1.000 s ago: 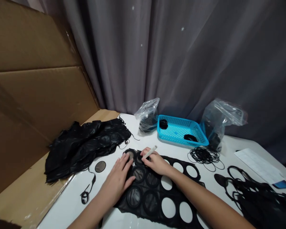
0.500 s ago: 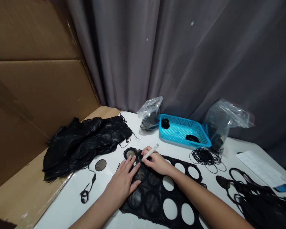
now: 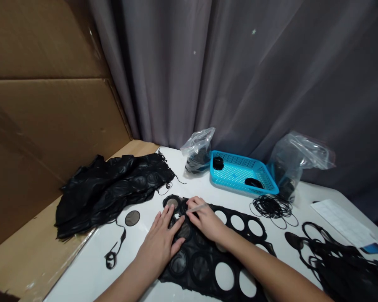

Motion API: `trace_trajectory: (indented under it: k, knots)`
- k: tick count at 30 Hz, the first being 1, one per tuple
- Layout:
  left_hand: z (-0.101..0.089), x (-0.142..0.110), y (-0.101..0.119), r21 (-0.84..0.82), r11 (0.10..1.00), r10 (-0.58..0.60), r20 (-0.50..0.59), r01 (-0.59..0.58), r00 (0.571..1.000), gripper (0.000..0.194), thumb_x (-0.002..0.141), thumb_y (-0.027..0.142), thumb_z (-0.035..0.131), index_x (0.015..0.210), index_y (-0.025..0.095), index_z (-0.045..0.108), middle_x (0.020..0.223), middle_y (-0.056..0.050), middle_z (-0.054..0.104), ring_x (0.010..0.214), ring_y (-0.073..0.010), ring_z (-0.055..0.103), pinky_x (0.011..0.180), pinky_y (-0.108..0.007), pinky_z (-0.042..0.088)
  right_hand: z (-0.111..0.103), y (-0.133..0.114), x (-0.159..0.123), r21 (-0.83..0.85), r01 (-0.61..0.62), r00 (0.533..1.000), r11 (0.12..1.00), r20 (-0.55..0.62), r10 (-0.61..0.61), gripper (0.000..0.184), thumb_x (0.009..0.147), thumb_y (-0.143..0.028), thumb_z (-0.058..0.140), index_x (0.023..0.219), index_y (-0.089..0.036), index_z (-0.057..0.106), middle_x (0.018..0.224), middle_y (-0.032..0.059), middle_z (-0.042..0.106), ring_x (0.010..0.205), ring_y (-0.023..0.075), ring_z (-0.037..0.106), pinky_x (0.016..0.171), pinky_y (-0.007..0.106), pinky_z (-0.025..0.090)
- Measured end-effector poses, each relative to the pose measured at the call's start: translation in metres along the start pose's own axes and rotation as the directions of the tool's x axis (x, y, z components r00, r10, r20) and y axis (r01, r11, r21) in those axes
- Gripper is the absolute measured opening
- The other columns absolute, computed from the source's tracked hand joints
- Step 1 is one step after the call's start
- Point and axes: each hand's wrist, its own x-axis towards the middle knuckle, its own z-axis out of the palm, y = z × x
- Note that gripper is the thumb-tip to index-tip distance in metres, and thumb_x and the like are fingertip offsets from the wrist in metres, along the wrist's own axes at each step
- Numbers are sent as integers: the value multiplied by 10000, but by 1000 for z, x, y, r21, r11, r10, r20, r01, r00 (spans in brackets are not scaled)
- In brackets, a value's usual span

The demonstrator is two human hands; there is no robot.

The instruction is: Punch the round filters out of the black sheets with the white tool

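Note:
A black mesh sheet (image 3: pixel 208 268) with rows of ringed circles lies on the white table (image 3: pixel 82 268); several circles on its right are cut out. My left hand (image 3: pixel 162 243) lies flat on the sheet's left part, fingers spread. My right hand (image 3: pixel 208 220) pinches a thin white stick-like tool (image 3: pixel 198 207), its tip at a circle near the sheet's far left corner. One loose mesh disc (image 3: pixel 132 218) lies on the table left of the sheet.
A heap of black mesh (image 3: pixel 110 188) lies at the left by a cardboard wall. Behind stand a blue basket (image 3: pixel 239 174), two clear bags (image 3: pixel 198 153) and a bundle of black rings (image 3: pixel 271 206). More black scraps (image 3: pixel 343 260) and a paper sheet (image 3: pixel 343 222) lie at the right.
My right hand has lowered the white tool flatter against the sheet and shifted slightly toward me. My left hand slid a little right along the sheet.

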Motion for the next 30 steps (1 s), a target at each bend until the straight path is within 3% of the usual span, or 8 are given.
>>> trace_trajectory:
  k: [4, 8, 10, 13, 16, 20, 25, 30]
  knots:
    - [1, -1, 2, 26, 999, -23, -9, 23, 1000, 512, 933, 377, 617, 1427, 287, 515, 1599, -149, 319, 1412, -380, 397, 1087, -559, 408, 6, 13, 2, -133, 7, 993, 991, -119, -23, 179, 927, -84, 424, 942, -192, 566, 1015, 108, 627, 944, 249, 550, 845, 384, 466]
    - [0, -2, 4, 30, 999, -28, -8, 28, 1000, 503, 935, 402, 617, 1420, 310, 521, 1602, -125, 318, 1419, -379, 385, 1085, -552, 414, -32, 44, 23, -34, -152, 903, 988, -412, 124, 179, 956, -199, 405, 834, -205, 535, 750, 31, 580, 682, 198, 546, 690, 333, 452]
    - [-2, -2, 4, 28, 999, -20, -17, 20, 1000, 521, 934, 400, 621, 1433, 314, 501, 1599, -129, 324, 1420, -378, 383, 1084, -550, 418, -47, 49, 33, -15, -172, 878, 985, -456, 147, 187, 960, -253, 411, 830, -208, 538, 724, 23, 577, 656, 197, 552, 674, 331, 443]
    - [-4, -4, 1, 31, 999, -40, -54, 42, 998, 575, 943, 423, 604, 1459, 210, 465, 1559, -193, 373, 1400, -380, 416, 1089, -534, 424, -42, 36, 44, 9, -81, 930, 997, -358, 79, 186, 962, -280, 427, 840, -211, 549, 790, 47, 628, 742, 214, 605, 724, 333, 458]
    - [-6, -6, -6, 58, 995, -81, -85, 86, 993, 551, 970, 431, 556, 1398, 90, 497, 1450, -247, 497, 1346, -375, 490, 1076, -518, 451, -15, 11, 51, 53, 32, 980, 998, -197, -21, 147, 958, -237, 441, 875, -211, 559, 865, 51, 646, 819, 206, 619, 760, 314, 461]
    - [-9, -7, -12, 107, 989, -94, -43, 98, 995, 453, 975, 375, 541, 1329, 93, 550, 1388, -219, 575, 1290, -346, 558, 1058, -500, 481, 12, -8, 55, 136, 92, 996, 986, -11, -91, 118, 940, -166, 480, 902, -207, 583, 908, 39, 651, 883, 189, 615, 818, 298, 456]
    - [-13, -5, -11, 137, 984, -114, -2, 113, 993, 419, 959, 328, 545, 1297, 81, 579, 1376, -225, 585, 1283, -347, 565, 1047, -506, 492, 15, -5, 55, 210, 16, 998, 978, 63, -30, 73, 902, -145, 550, 874, -191, 599, 967, 45, 645, 934, 190, 609, 868, 306, 451]
    - [-13, -4, -9, 97, 989, -108, -16, 109, 994, 415, 979, 318, 503, 1335, 111, 560, 1411, -192, 566, 1336, -328, 515, 1090, -497, 453, 18, -2, 54, 243, -4, 998, 970, 61, -11, 47, 887, -148, 579, 884, -187, 604, 970, 39, 620, 937, 188, 600, 876, 314, 457]
